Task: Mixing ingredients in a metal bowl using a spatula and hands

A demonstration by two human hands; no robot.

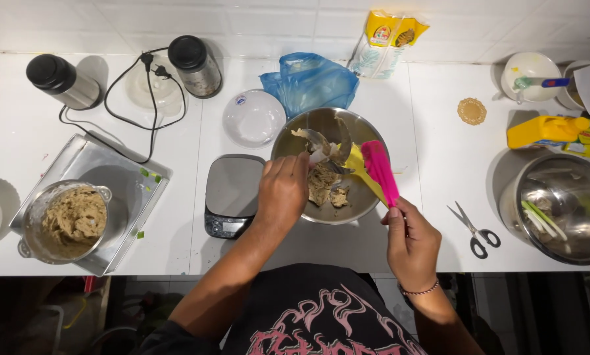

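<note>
A steel mixing bowl (pixel 364 197) stands on the white counter in front of me, with lumps of beige paste (pixel 322 186) inside. My left hand (pixel 283 192) grips a metal blade piece (pixel 326 146) smeared with paste, held over the bowl. My right hand (pixel 410 240) holds a spatula with a pink head and yellow handle (pixel 376 167), its head resting near the blade above the bowl's right side.
A digital scale (pixel 232 194) sits left of the bowl. A metal tray (pixel 134 190) carries a pot of beige paste (pixel 71 220). Scissors (pixel 473 230) lie to the right, beside a large steel pot (pixel 564 204). Blue plastic bag (pixel 311 79), white lid (pixel 253 117), two grinder jars and a cord are behind.
</note>
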